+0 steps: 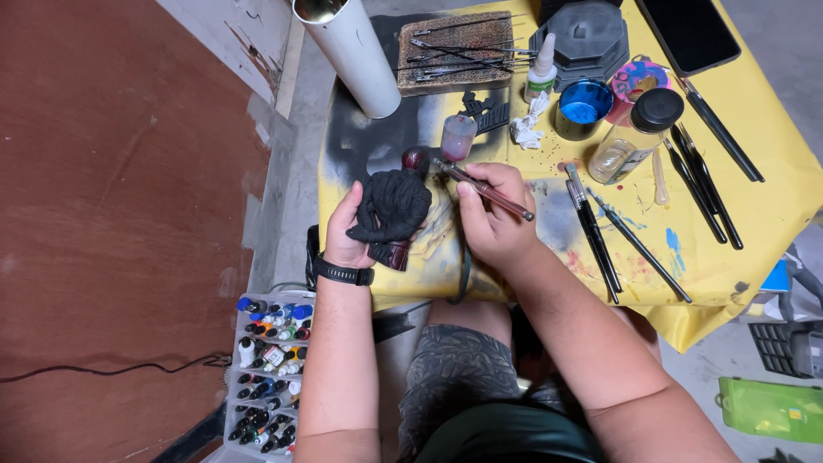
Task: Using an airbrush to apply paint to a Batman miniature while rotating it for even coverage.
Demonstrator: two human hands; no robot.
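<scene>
Black figurine (pixel 393 206) gripped in left hand (pixel 347 231), airbrush (pixel 480 184) clasped in right hand (pixel 495 219).

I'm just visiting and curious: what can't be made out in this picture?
Head view only:
- Black figure: its underside, covered by the left hand.
- Airbrush: its grip section, wrapped by the right hand.
- Paint bottles in the box: labels too small.
- Dark tablet: cut off by the top edge.
</scene>
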